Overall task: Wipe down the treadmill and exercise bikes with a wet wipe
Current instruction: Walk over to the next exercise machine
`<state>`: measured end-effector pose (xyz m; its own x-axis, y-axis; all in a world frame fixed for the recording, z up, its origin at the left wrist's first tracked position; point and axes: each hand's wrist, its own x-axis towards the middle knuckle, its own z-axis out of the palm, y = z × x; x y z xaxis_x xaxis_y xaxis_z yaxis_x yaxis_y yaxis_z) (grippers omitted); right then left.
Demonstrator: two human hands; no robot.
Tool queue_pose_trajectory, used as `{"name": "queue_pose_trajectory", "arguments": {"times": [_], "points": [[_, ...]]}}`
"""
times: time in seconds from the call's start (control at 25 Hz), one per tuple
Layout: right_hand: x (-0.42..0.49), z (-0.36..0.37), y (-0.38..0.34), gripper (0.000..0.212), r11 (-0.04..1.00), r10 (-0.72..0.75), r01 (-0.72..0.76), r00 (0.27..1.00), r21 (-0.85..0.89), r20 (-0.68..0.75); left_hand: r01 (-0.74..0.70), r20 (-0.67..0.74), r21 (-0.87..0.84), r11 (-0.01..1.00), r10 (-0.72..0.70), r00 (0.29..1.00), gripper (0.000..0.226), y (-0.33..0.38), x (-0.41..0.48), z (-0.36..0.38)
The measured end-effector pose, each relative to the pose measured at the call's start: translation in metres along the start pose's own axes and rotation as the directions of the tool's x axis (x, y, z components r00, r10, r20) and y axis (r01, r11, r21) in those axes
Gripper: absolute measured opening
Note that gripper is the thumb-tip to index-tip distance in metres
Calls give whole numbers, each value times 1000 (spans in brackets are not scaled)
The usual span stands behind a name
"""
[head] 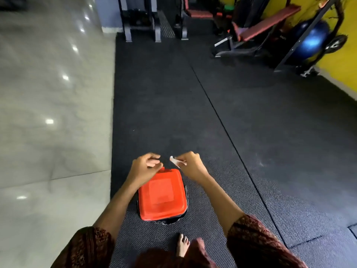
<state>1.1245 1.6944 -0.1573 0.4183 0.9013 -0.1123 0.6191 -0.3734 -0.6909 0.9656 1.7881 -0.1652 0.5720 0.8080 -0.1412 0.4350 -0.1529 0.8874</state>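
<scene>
A red-lidded box (162, 196) stands on the black rubber floor in front of me. My left hand (144, 167) hovers over its far left corner by the lid's tab, fingers curled with nothing seen in them. My right hand (190, 164) is just beyond the box's far right corner and pinches a small white wipe (174, 161), whose end sticks out to the left. No treadmill or exercise bike is clearly in view.
Grey polished tiles (48, 113) cover the left side. A dark rack (141, 20) stands far ahead. A red weight bench (257, 29) and a blue exercise ball (313, 39) sit at the far right by the yellow wall. My bare foot (182, 245) is near the box.
</scene>
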Motion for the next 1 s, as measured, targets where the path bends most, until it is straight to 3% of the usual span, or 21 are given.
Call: {"name": "queue_pose_trajectory", "arguments": {"times": [0.32,0.6,0.68,0.8,1.0], "points": [[57,10,22,58,997,-57,44,977,68,206,103,-128,13,995,-101,987,23,-10,26,2],[104,20,32,61,997,-69,60,964,42,257,114,-145,25,993,-109,983,23,-23,65,2],[116,26,37,54,998,-62,50,958,48,278,126,-141,29,992,-121,983,23,-26,75,2],[126,33,37,19,999,-8,-3,950,35,313,179,-146,38,983,-172,974,22,-36,86,2],[134,49,48,28,995,101,-82,916,-63,389,229,-102,40,973,-224,969,20,-48,99,5]]}}
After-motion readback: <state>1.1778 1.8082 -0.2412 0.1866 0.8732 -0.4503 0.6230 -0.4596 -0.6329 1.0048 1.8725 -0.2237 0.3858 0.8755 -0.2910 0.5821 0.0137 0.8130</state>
